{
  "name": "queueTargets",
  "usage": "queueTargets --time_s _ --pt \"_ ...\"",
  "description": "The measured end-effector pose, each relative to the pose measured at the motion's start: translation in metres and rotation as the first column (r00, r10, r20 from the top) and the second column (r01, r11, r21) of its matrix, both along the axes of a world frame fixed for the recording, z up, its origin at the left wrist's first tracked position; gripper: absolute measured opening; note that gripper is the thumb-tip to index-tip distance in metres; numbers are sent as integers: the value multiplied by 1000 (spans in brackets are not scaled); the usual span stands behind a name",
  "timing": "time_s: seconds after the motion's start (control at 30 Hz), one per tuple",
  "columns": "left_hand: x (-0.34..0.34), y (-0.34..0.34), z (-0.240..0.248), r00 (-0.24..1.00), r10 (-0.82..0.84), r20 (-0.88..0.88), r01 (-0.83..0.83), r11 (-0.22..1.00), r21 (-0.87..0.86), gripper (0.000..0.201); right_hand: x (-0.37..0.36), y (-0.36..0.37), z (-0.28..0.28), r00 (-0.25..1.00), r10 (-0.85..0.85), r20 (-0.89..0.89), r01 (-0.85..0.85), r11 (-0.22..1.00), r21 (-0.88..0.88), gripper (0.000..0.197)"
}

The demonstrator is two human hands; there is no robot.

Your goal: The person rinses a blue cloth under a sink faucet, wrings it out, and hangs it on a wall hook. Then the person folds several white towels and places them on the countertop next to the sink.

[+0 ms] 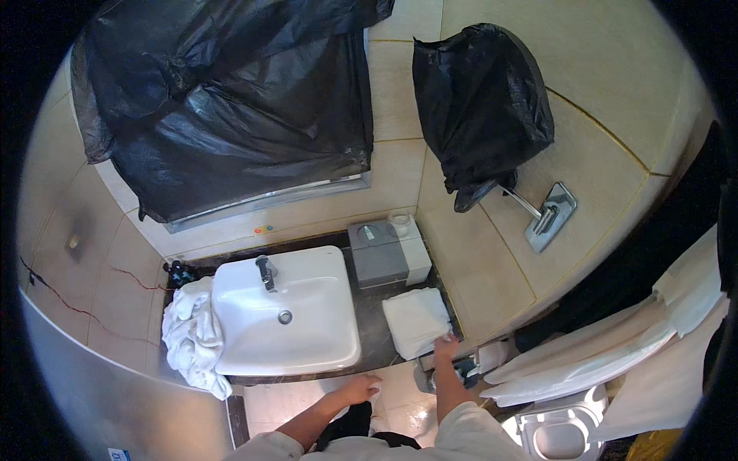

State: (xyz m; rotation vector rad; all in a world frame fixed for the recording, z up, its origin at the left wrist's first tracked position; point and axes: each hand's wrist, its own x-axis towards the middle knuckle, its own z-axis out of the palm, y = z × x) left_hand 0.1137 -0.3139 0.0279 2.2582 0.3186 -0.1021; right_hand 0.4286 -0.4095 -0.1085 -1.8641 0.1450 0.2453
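Note:
A folded white towel (416, 321) lies on the dark stone counter (377, 323), right of the white washbasin (327, 307). My right hand (445, 348) is at its near right corner, fingers closed on the edge. My left hand (360, 389) hangs in front of the counter, below the basin, and touches neither basin nor towel. Its fingers are curled together; whether anything small is inside is hidden. A crumpled white towel (192, 334) is heaped at the basin's left side and droops over the front edge.
Behind the folded towel stands a grey and white box (377, 250) with a small glass on top. Black plastic covers a wall panel (254, 115) and a wall-mounted arm fixture (484, 107). A toilet (560, 430) and white curtain (600, 353) are at the right.

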Motion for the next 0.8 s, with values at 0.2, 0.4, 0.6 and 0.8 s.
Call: queueTargets --time_s 0.2,0.4,0.6,0.8 --pt "-11 -21 32 989 150 -15 -151 979 -136 33 -1 -11 5 962 269 39 -271 947 174 11" --pt "-12 -23 26 965 250 -76 -261 943 -205 31 -20 6 28 913 223 341 -236 972 -3 9" --pt "22 -15 25 974 214 -79 -225 958 -179 36 12 -7 -9 905 417 87 -364 862 -352 7" --pt "58 -7 5 981 182 -74 -193 961 -200 40 -14 -19 39 911 35 410 -56 998 37 10"
